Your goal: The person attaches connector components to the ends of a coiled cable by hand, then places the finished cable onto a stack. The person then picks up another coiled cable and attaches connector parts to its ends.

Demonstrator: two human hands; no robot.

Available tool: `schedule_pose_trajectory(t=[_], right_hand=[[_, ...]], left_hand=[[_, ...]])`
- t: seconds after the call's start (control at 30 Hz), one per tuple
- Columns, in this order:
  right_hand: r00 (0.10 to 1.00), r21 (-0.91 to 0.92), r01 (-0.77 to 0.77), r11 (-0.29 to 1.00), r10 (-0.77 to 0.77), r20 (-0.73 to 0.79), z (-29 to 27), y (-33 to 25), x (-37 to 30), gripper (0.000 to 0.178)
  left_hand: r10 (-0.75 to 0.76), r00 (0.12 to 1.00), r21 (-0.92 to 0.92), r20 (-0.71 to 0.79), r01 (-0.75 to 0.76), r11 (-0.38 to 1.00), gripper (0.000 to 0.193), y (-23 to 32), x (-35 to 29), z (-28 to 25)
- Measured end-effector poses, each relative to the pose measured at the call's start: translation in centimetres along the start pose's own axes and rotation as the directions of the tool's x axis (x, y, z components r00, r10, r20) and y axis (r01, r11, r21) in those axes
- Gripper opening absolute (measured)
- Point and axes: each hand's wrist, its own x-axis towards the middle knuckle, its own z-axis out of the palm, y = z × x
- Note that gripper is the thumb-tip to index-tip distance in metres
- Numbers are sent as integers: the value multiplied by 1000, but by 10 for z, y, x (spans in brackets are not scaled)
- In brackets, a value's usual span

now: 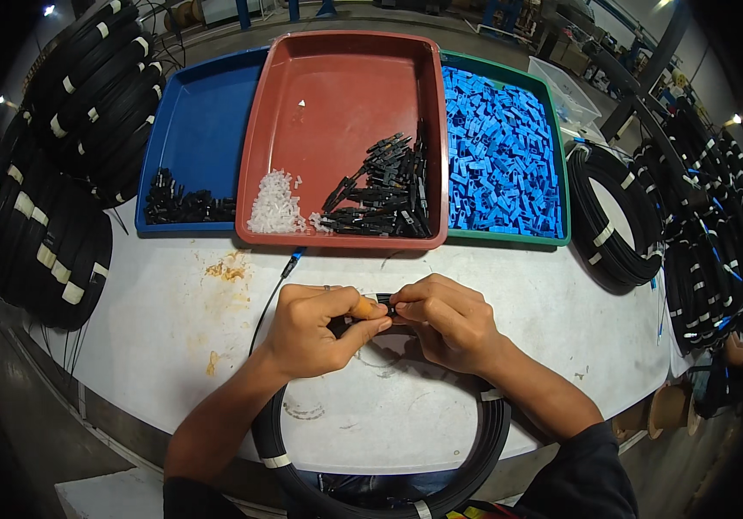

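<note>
A coil of black cable (494, 428) with white tape bands stands at the table's near edge, its upper part between my hands. My left hand (321, 333) is closed, thumb and forefinger pinching the top of the coil; an orange wrap covers part of that forefinger. Just to the right, my right hand (449, 327) pinches the same cable bundle, fingertips almost touching the left ones. Any small piece between the fingertips is hidden. Beyond my left hand, a loose cable end with a blue-tipped connector (292, 262) lies on the white table (181, 303).
Across the back stand a blue tray (203, 95) with black parts, a red tray (345, 78) with white sleeves (276, 206) and black connectors (389, 186), and a green tray (564, 199) of blue clips (501, 147). Cable coils (34, 225) pile up left; another coil (601, 246) lies right.
</note>
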Motion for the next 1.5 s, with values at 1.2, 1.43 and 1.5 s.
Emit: schedule_pose_trajectory(t=[1.2,1.43,1.5], right_hand=[[961,247,-276,929,267,67,1,1,-2,27],[999,-33,-17,999,18,28,-2,-2,-1,31],[997,20,-53,998,52,52,-4,-1,-1,30]], left_hand=[[571,805,429,162,-579,693,16,-11,8,3],[-47,999,37,-1,47,998,16,-2,0,3],[96,995,87,35,-99,991,15,-2,1,4]])
